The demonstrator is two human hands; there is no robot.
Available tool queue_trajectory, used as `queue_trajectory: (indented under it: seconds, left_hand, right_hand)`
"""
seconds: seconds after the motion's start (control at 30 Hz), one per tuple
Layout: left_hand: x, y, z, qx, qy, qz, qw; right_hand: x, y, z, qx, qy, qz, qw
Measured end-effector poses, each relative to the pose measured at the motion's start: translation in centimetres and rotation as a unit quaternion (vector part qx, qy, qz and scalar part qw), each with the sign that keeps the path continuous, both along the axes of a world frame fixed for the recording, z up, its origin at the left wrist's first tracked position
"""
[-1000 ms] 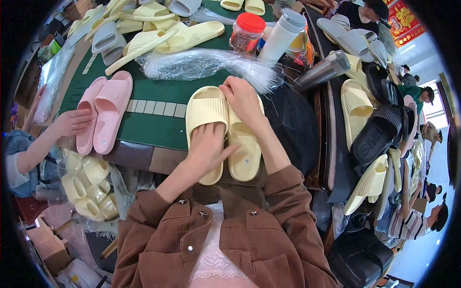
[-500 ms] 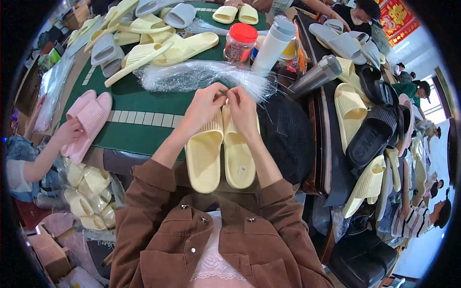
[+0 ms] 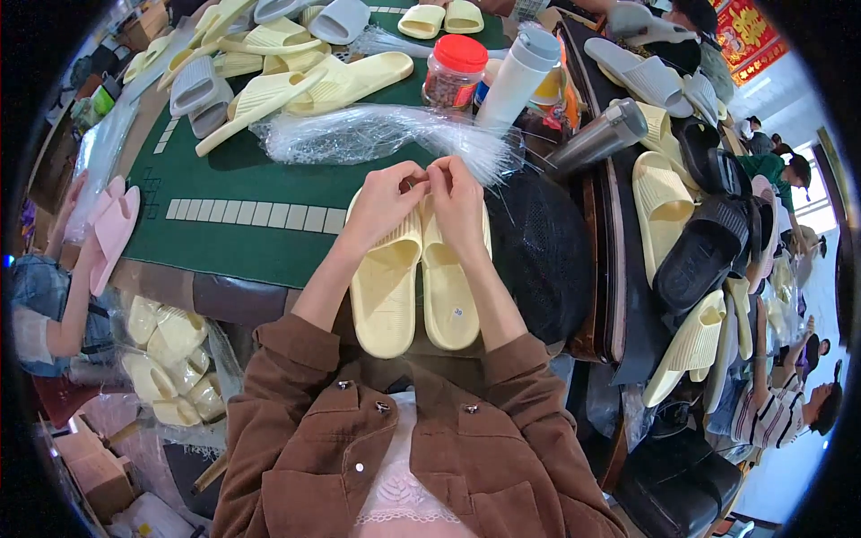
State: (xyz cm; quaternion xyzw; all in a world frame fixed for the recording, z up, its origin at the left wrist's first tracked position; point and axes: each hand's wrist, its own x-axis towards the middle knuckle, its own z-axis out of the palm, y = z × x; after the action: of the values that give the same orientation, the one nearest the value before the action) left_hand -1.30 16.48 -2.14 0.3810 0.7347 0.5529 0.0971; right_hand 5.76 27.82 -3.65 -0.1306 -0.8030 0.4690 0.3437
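A pair of pale yellow slippers [image 3: 384,309] lies side by side in front of me at the table's near edge, toes pointing away. My left hand [image 3: 384,204] and my right hand [image 3: 456,204] meet above the toe ends, thumbs and fingers pinched close together. Whatever is between the fingertips is too small to make out. Just beyond my hands lies a bundle of thin clear plastic strands [image 3: 359,136], its loose ends fanning out to the right. My wrists partly cover the slippers' ribbed straps.
A red-lidded jar [image 3: 454,73], a white bottle [image 3: 515,81] and a steel tumbler [image 3: 599,136] stand beyond the strands. Yellow and grey slippers pile up [image 3: 278,85] at the far left. More slippers [image 3: 665,211] lie at the right. At left, a co-worker holds pink slippers [image 3: 115,229].
The co-worker's pink slippers have moved left, off the green mat. A grey slipper at the upper right has been lifted by another person. My hands stay pinched in nearly the same place.
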Motion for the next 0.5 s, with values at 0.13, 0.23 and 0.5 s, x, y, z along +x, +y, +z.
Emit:
queue_trajectory:
  seconds: [0.13,0.23,0.5]
  left_hand:
    - [-0.08,0.09,-0.33,0.011,-0.012,-0.015,1.0]
    - [-0.1,0.05,-0.59,0.023,-0.005,-0.007,1.0]
    - [-0.05,0.28,-0.76,0.051,0.018,0.022,0.998]
  right_hand:
    - [0.06,0.05,-0.14,-0.019,-0.004,0.0,1.0]
    - [0.18,-0.14,0.17,-0.023,-0.005,0.003,1.0]
    - [0.34,-0.03,0.44,-0.004,0.007,-0.008,1.0]
